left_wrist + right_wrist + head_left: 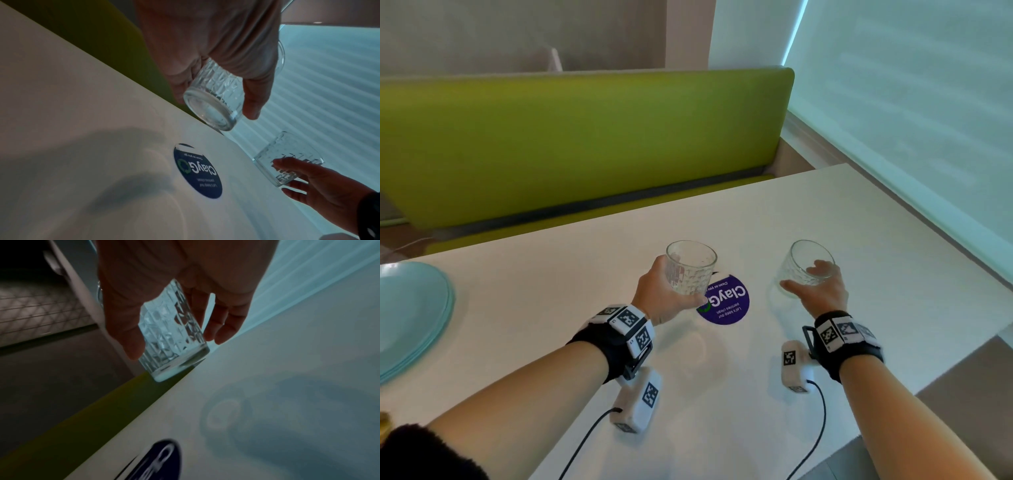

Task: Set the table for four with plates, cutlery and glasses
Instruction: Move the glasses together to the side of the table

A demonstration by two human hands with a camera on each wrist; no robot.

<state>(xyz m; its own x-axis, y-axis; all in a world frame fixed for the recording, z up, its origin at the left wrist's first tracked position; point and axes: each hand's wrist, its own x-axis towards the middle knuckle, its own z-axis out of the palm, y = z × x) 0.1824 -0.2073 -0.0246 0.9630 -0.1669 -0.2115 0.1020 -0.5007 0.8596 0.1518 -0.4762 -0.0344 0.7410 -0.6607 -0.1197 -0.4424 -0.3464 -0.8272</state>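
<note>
Over the table, right half: left hand grips one glass, right hand grips another, both airborne. Step: placing glasses. Next: lower each upright. Plates stacked far left.

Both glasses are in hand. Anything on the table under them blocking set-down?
Nothing visible does. The left hand holds its glass over the flat purple sticker; the right hand holds the other glass over bare white table. The plates sit far left.
</note>
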